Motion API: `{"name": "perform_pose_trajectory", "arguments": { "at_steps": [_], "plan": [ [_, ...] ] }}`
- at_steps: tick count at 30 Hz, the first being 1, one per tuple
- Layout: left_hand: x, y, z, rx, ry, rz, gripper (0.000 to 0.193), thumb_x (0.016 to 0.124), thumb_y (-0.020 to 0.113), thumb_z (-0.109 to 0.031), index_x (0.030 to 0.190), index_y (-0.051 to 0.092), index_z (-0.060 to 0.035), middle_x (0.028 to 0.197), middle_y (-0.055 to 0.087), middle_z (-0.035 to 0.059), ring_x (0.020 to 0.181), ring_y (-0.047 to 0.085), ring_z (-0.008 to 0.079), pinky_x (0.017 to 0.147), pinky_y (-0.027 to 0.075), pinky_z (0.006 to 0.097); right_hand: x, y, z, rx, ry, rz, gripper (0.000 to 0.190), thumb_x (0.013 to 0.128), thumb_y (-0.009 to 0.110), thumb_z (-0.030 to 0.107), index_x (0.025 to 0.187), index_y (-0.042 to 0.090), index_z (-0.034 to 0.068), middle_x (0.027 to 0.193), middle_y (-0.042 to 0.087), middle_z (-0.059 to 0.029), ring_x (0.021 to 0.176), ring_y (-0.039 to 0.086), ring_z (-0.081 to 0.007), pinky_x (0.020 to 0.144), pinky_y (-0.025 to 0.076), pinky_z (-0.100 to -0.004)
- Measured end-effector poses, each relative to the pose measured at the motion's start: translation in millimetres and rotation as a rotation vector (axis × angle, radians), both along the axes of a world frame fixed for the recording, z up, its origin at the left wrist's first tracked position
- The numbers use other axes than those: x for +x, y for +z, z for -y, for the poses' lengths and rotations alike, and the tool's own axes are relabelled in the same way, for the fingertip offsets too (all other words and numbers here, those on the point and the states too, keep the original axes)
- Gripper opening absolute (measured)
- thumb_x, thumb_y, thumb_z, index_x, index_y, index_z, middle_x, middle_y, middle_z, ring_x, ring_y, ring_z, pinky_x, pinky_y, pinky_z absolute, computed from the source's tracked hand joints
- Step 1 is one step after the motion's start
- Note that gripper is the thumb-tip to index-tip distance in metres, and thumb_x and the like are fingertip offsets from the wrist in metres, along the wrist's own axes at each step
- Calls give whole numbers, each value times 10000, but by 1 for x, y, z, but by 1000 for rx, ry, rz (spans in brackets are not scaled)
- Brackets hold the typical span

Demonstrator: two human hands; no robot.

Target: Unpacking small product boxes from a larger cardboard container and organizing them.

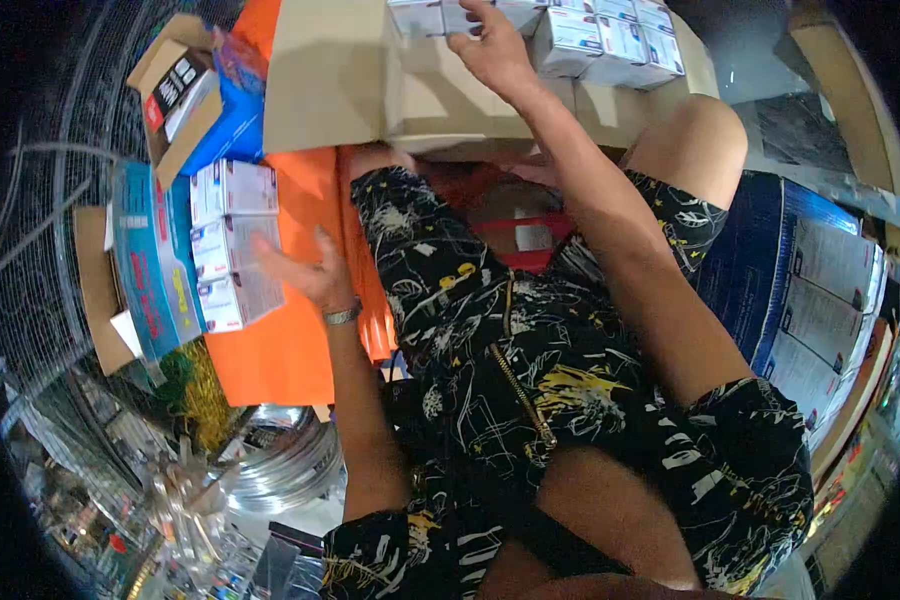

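Note:
My right hand [491, 49] reaches over an open cardboard box [330, 82] at the top, fingers apart, just beside small white printed cartons [570, 41] packed in rows inside it. My left hand [304, 266], slightly blurred and with a metal watch band at its wrist, is spread over an orange surface [300, 180]. Its fingertips are next to a column of three white cartons [236, 244]; whether they touch cannot be told. Neither hand holds anything.
A teal printed box [154, 262] stands left of the three cartons, below a blue package [232, 112] and an open small box [180, 97]. More white cartons [825, 322] are stacked at the right beside a dark blue box [746, 255]. Coiled clear tubing [285, 465] lies lower left.

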State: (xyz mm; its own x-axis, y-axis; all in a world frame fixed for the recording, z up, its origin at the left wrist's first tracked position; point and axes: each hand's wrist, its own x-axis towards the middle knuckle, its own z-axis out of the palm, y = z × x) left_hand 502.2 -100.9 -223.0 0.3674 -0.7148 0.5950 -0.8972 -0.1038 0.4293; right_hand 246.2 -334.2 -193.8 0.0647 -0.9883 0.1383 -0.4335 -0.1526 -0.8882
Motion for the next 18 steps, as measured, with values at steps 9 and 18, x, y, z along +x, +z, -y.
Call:
{"name": "perform_pose_trajectory", "arguments": {
  "at_steps": [9,18],
  "plan": [
    [-102,-4,96,265,-536,-269,609,787,618,-103,1330,367,11,1339,383,251,1253,356,403,1052,292,461,-80,-50,17,164,-398,-604,736,701,678,273,1340,363,85,1371,329,-187,1232,315,-399,989,337,-500],
    [-184,-31,152,389,-724,-452,668,752,644,-68,1348,345,-17,1319,389,235,1241,368,383,1048,319,420,-103,-80,13,303,-403,-718,625,700,657,179,1257,400,59,1283,380,-134,1216,330,-359,964,322,-525]
  ]
}}
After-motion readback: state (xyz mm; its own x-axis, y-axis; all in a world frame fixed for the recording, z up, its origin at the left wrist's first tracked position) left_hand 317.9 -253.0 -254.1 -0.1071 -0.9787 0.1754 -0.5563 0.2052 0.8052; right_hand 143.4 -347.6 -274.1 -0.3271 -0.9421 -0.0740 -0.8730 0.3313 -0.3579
